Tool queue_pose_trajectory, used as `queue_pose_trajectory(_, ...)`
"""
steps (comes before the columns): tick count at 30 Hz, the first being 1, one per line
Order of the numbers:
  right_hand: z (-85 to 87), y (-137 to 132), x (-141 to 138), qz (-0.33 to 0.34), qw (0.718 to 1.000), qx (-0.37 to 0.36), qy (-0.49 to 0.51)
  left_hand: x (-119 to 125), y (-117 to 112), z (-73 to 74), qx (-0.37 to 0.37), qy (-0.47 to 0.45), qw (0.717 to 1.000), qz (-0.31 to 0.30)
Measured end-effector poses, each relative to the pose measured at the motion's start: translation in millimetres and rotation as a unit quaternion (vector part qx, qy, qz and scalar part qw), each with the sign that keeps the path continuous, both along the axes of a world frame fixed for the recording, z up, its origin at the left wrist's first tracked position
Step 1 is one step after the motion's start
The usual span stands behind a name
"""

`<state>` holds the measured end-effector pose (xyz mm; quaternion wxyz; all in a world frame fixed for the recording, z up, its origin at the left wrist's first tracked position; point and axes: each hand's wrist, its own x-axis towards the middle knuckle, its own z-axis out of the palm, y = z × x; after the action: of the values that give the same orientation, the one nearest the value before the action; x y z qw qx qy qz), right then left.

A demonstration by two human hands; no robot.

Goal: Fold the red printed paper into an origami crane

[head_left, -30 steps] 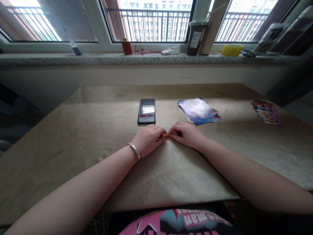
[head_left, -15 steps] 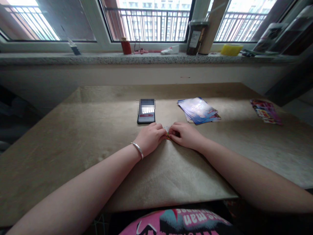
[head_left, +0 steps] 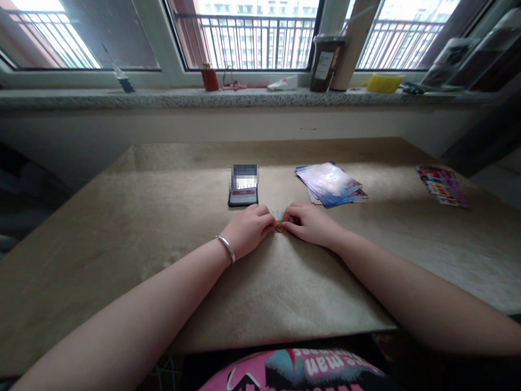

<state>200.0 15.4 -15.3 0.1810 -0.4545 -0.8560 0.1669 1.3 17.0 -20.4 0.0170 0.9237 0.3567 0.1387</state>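
Note:
Between my two hands, low over the table, is a small colourful piece [head_left: 279, 225] with orange, green and a pale, see-through upper part; it looks like a sticker or small wrapper, but I cannot tell which. My left hand [head_left: 253, 227], with a silver bangle [head_left: 226, 248] at the wrist, pinches its left edge. From the other side, the fingertips of my right hand [head_left: 308, 224] pinch its right edge. The fingers cover much of it. Just beyond my left hand lies a phone [head_left: 243, 197], its screen partly blurred out.
A stack of blue glossy sheets [head_left: 329, 182] lies beyond my right hand. Farther right are red and purple printed packets [head_left: 443, 186]. On the windowsill [head_left: 163, 99] stand a red bottle [head_left: 210, 77], a dark lidded container [head_left: 325, 64] and a yellow sponge-like block [head_left: 385, 83].
My hands have drawn slightly apart, the left one shifting a little left. More of the small colourful piece shows between the fingertips.

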Motion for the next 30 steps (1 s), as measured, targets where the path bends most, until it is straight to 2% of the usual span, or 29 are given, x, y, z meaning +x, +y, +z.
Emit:
queue_pose_trajectory(8, 1.4, 1, -1, -0.034, 0.999, -0.006, -0.021, -6, -3, 7.5, 0.055, 0.012, 0.997, -0.043)
queue_pose_trajectory(12, 2.4, 0, -1, -0.047, 0.999, -0.009, -0.022, -8, -6, 10.9, 0.099, 0.056, 0.992, -0.062)
queue_pose_trajectory(17, 3.0, 0, -2, -0.060, 0.997, -0.016, -0.034, -8, -8, 12.4, 0.121, 0.100, 0.986, -0.060)
queue_pose_trajectory(30, 6.2, -2, -6, -0.087, 0.995, -0.008, -0.054, -1, -13, 15.4, 0.111, 0.108, 0.988, -0.017)
